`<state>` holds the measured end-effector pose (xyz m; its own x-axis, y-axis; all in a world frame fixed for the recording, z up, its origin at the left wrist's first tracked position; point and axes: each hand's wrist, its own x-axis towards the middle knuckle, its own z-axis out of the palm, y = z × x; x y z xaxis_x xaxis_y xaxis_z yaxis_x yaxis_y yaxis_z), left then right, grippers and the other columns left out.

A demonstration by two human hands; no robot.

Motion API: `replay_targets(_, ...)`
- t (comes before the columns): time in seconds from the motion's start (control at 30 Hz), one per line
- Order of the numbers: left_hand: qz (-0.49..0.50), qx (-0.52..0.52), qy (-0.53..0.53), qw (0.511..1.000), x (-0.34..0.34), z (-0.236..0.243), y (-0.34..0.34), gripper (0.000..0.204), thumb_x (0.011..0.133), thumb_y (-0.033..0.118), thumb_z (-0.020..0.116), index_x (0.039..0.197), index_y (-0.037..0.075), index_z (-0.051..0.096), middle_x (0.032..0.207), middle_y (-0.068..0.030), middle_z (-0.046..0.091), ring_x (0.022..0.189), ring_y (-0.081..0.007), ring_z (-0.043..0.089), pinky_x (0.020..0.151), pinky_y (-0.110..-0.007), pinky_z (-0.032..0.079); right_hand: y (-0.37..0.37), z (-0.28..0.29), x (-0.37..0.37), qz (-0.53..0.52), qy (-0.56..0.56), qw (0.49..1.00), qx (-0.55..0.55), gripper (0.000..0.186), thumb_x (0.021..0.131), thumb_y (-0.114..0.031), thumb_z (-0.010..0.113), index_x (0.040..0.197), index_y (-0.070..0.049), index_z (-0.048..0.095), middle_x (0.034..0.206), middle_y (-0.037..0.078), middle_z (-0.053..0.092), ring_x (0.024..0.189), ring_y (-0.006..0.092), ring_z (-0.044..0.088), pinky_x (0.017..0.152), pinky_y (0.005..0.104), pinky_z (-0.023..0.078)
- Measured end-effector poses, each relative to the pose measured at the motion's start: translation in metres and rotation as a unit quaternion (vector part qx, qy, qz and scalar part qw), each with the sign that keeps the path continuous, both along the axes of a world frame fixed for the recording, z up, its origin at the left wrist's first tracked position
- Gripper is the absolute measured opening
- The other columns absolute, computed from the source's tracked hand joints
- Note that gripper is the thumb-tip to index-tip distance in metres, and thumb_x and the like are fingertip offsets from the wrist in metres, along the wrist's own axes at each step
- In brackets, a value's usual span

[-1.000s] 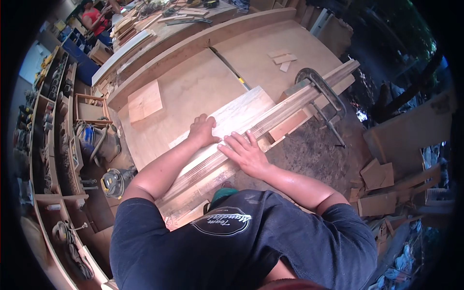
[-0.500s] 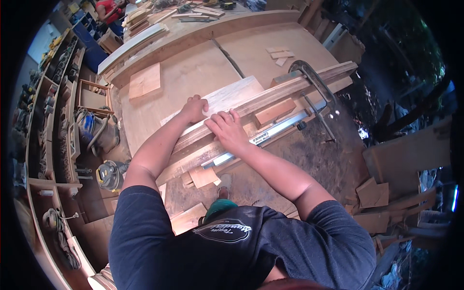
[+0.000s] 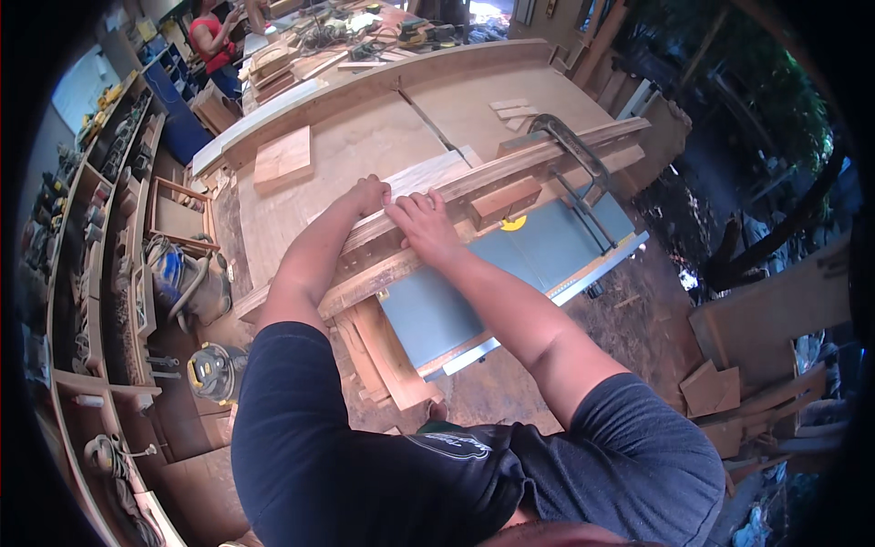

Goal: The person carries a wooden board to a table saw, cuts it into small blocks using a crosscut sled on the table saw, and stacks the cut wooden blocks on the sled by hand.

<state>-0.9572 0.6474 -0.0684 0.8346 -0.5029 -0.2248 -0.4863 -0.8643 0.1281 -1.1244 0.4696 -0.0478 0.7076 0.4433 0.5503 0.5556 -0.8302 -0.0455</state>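
There is one view only, from a wide fisheye camera on the person's head, looking steeply down over their own shoulders and forearms. It faces toward twelve o'clock across the table saw to the workbench beyond, close to the arms, with shelving bending at nine o'clock.

A large plywood workbench is filling the middle of a cluttered wood shop. To its left, open shelving is holding tools and boxes. Beyond the bench, another table is lying littered with tools, a person in red standing beside it. Right of the bench, scrap boards are leaning over a dirt floor, daylight falling there.
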Motion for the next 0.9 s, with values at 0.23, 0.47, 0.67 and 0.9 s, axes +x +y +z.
replay_targets(0.23, -0.007, 0.039, -0.005, 0.999, 0.006, 0.004, 0.002, 0.030, 0.081, 0.033, 0.064, 0.108, 0.020, 0.070, 0.124, -0.0216, 0.054, 0.113, -0.0412, 0.056, 0.096, -0.044, 0.048, 0.015, 0.001, 0.004, -0.045, -0.026, 0.998, -0.027, 0.054, 0.081, -0.014, 0.063, 0.132, -0.008, 0.047, 0.115, 0.007, 0.054, 0.113, 0.0254, 0.051, 0.108, 0.0546, 0.031)
replay_targets(0.47, 0.004, 0.037, 0.008, 0.999, -0.005, 0.007, 0.007, 0.024, 0.082, 0.030, 0.064, 0.103, 0.019, 0.070, 0.123, -0.0201, 0.053, 0.114, -0.0418, 0.053, 0.096, -0.046, 0.048, 0.015, 0.019, 0.003, -0.015, 0.015, 1.000, -0.001, 0.051, 0.081, -0.010, 0.060, 0.130, -0.004, 0.049, 0.106, 0.010, 0.056, 0.107, 0.0262, 0.053, 0.106, 0.0514, 0.034)
replay_targets(0.67, 0.023, 0.020, 0.050, 0.998, -0.032, 0.023, -0.013, 0.023, 0.078, 0.027, 0.074, 0.096, 0.018, 0.064, 0.120, -0.0132, 0.051, 0.118, -0.0363, 0.048, 0.094, -0.047, 0.047, -0.005, 0.034, -0.003, 0.007, 0.057, 0.998, 0.001, 0.042, 0.073, -0.011, 0.068, 0.113, -0.009, 0.056, 0.100, 0.010, 0.054, 0.104, 0.0279, 0.053, 0.104, 0.0485, 0.035)
replay_targets(0.9, 0.032, -0.001, 0.054, 0.998, -0.057, 0.040, -0.004, 0.032, 0.077, 0.035, 0.077, 0.099, 0.016, 0.061, 0.120, -0.0143, 0.050, 0.117, -0.0353, 0.046, 0.095, -0.048, 0.044, -0.041, 0.077, 0.026, 0.083, 0.241, 0.941, 0.221, 0.025, 0.084, -0.015, 0.066, 0.106, -0.004, 0.060, 0.101, 0.017, 0.062, 0.099, 0.0354, 0.059, 0.093, 0.0455, 0.045)
